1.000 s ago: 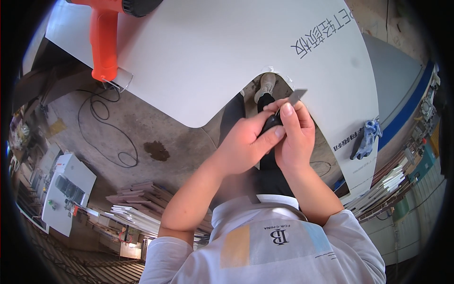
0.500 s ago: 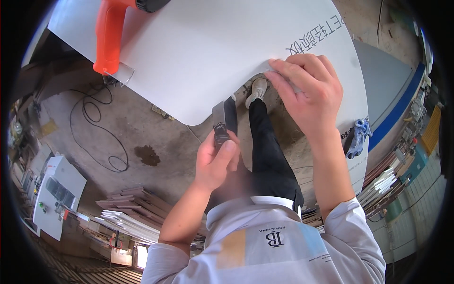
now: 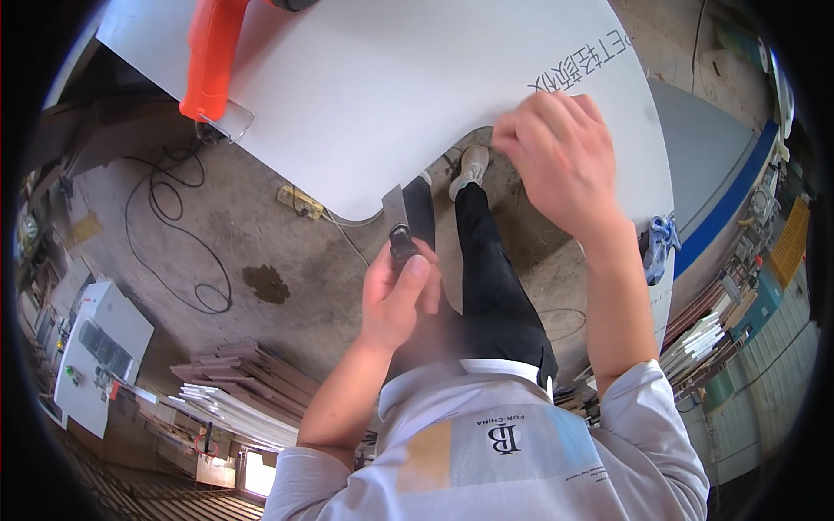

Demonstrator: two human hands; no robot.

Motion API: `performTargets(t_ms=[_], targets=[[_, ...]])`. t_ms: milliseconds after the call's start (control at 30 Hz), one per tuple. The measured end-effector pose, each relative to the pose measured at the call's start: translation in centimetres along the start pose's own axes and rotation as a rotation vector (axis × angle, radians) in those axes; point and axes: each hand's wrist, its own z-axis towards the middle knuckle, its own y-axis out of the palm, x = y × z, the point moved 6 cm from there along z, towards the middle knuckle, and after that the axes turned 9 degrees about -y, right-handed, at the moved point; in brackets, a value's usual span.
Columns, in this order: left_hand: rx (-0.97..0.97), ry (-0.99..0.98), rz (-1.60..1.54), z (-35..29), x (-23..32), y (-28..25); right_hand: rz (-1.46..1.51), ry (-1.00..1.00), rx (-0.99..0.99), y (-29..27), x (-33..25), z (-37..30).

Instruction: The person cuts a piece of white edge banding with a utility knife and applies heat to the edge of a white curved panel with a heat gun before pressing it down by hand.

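Observation:
In my left hand [image 3: 398,300] is a scraper [image 3: 395,208] with a black handle and a flat metal blade, its tip by the lower corner of a large white panel [image 3: 347,95]. My right hand [image 3: 560,161] hovers at the panel's curved cut-out edge, fingers curled together and slightly smeared by motion. Whether something is between its fingertips is hidden. On the panel's left part lies an orange heat gun [image 3: 208,65] with a wire stand, partly out of view.
A blue crumpled item [image 3: 660,247] sits by the panel's right rim. On the floor are a black cable [image 3: 161,208], a yellow power strip [image 3: 298,202] and a dark stain [image 3: 266,284]. Stacked boards [image 3: 248,378] stand behind at left; a grey sheet [image 3: 699,143] lies at right.
My right hand has lifted off the cut-out edge, its fingers curling inward. My left hand keeps the scraper in nearly the same place. The view has shifted slightly.

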Motion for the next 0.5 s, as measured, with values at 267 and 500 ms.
performTargets(t_ms=[267,500], targets=[[0.017,0.018,-0.014,-0.8,-0.3,-0.7,0.436,-0.072,-0.317,0.6,-6.4,-9.2],[0.222,0.149,0.515,-2.3,1.1,0.5,0.618,0.305,-0.282,2.0,-8.8,-12.7]])
